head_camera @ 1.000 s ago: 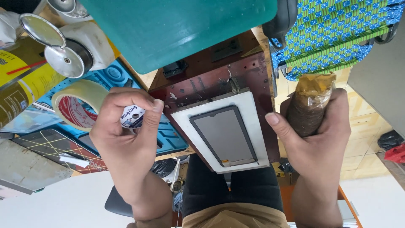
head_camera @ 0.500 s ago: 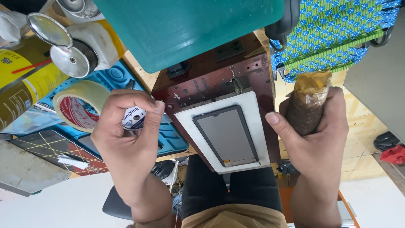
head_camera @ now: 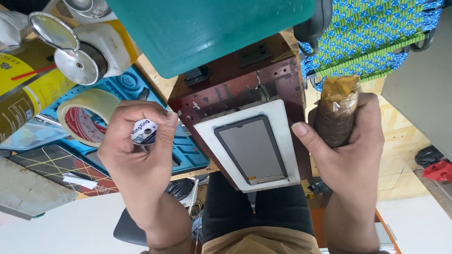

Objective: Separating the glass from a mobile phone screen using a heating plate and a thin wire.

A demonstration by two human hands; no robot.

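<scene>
A small round white spool point(head_camera: 143, 131) is pinched in the closed left hand point(head_camera: 134, 150) and a brown tape-wrapped cylinder point(head_camera: 335, 113) gripped upright in the right hand point(head_camera: 351, 150), the dark rectangular phone screen point(head_camera: 252, 150) lying lengthwise between them.

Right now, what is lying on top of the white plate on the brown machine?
A dark phone screen panel lies flat on the white plate, inside its rim. The plate rests on the brown machine. Whatever lies beneath the panel is covered.
</scene>
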